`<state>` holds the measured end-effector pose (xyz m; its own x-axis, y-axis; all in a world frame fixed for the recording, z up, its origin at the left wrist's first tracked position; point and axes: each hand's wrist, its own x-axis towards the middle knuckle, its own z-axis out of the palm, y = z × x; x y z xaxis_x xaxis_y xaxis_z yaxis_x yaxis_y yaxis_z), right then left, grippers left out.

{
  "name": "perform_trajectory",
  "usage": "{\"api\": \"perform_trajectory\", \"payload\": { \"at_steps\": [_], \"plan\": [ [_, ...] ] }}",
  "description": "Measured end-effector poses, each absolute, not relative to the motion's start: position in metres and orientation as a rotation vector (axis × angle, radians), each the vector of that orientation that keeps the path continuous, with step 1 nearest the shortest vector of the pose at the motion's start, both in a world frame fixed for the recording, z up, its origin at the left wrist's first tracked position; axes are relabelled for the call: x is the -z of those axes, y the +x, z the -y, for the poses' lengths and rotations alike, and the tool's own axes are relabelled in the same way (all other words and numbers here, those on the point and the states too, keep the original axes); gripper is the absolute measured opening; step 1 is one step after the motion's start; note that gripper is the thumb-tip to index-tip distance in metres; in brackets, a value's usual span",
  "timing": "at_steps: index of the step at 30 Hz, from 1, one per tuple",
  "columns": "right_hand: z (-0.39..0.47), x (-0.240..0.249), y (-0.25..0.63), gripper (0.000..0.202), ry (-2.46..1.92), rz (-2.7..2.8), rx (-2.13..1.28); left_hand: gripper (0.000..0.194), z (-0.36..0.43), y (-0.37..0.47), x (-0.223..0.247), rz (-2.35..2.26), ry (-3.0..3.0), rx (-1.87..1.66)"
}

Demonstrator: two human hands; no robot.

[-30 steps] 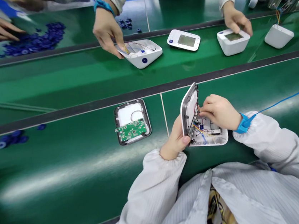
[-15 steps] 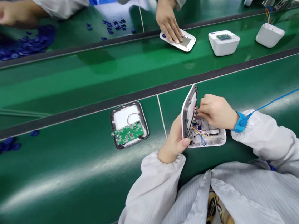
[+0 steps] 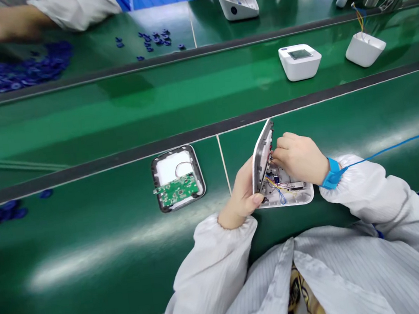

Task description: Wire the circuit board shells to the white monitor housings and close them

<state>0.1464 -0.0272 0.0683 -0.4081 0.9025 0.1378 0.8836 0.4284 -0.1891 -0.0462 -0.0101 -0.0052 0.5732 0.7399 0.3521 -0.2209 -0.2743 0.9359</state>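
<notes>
Cover [image 3: 259, 157] — 1, tilted — clasped by left hand [image 3: 239, 195]; right hand [image 3: 297, 158] pinched, hold unclear, over 1 base [image 3: 293, 198].

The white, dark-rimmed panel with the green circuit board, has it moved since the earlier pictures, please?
No, the white, dark-rimmed panel shows no clear shift: it lies just left of the pale seam in the green tabletop, as before.

L hand's [image 3: 239, 199] fingers partly hidden behind cover [image 3: 261, 158]; R hand's [image 3: 300, 159] exact contact pt unclear; co-worker's hand [image 3: 8, 22], top L, blurred.
</notes>
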Motion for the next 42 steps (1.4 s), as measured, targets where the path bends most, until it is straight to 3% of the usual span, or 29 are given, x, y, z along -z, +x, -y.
{"api": "perform_trajectory", "payload": {
  "at_steps": [3,8,12,18,23,29,36,42],
  "plan": [
    [0.030,-0.074,0.153,0.028,-1.623,2.344,-0.241,0.080,0.011,-0.046,0.004,-0.426,1.570,-1.002],
    [0.045,-0.095,0.153,0.040,-1.337,2.280,-0.853,0.084,0.012,-0.044,0.000,-0.409,1.571,-0.994],
    [0.058,-0.100,0.137,0.054,-1.635,2.291,-0.849,0.089,0.011,-0.044,0.002,-0.402,1.574,-0.995],
    [0.051,-0.093,0.136,0.003,-1.637,2.100,-0.931,0.092,0.011,-0.044,0.001,-0.422,1.632,-0.982],
    [0.043,-0.095,0.145,0.014,-1.625,2.025,-0.918,0.092,0.010,-0.042,-0.009,-0.432,1.602,-0.941],
    [0.025,-0.108,0.156,0.004,-1.470,2.157,-1.299,0.100,-0.002,-0.048,-0.013,-0.339,1.599,-0.851],
    [0.014,-0.095,0.168,0.013,-1.350,1.872,-1.702,0.101,-0.019,-0.056,-0.028,-0.269,1.537,-0.599],
    [0.024,-0.089,0.161,0.011,-1.482,1.875,-1.555,0.106,-0.008,-0.053,-0.015,-0.259,1.471,-0.724]
  ]
}}
